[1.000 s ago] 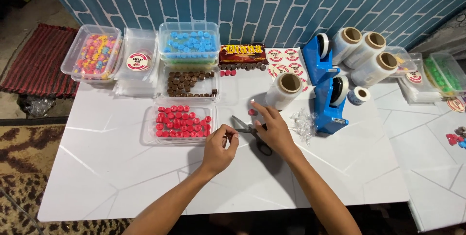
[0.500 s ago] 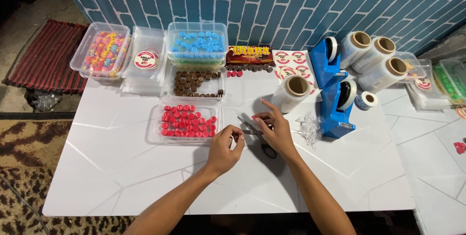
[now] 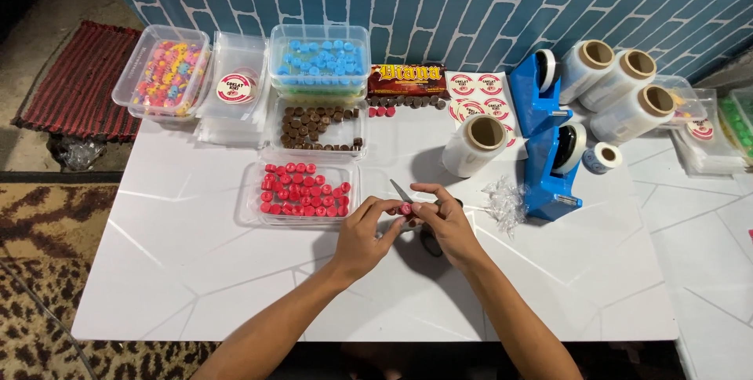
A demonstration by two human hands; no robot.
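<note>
Two bare forearms come up from the near edge of the white table (image 3: 196, 270), with no sleeves showing anywhere along them. The left hand (image 3: 362, 237) and the right hand (image 3: 449, 227) are both uncovered: no gloves, no rings, no watch or bracelet at either wrist. Fingers are slim, nails short and plain where they can be seen at all.

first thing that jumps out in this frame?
Both hands meet at table centre, left hand and right hand pinching one small red piece, with scissors under the right. Just left sits a clear tray of red pieces. To the right stand blue tape dispensers and rolls of clear film.
</note>
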